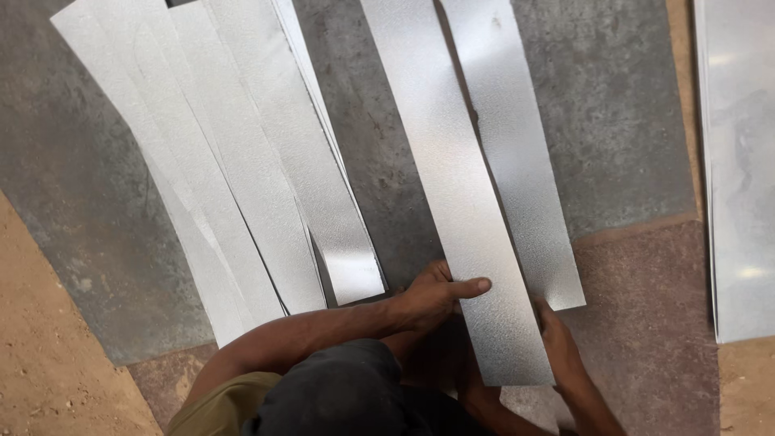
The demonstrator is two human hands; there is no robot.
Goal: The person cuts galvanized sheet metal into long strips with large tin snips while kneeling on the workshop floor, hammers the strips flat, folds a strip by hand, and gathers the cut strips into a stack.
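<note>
Metal strip (pixel 456 194) runs from top centre to lower centre, over a second strip (pixel 517 161). Left hand (pixel 432 295) presses flat on its left edge, index finger extended; right hand (pixel 557 343) pinches its lower right edge. Step: aligning the strip. Next calls for steady, even pressure. Strip pile (pixel 234 161) upper left.

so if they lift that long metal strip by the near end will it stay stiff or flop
The metal strip is long, narrow and looks thin, so it would probably sag or wobble. Its shiny, finely textured face may slip a little under the left hand. The right hand sits at a cut edge, which looks possibly sharp.
</note>
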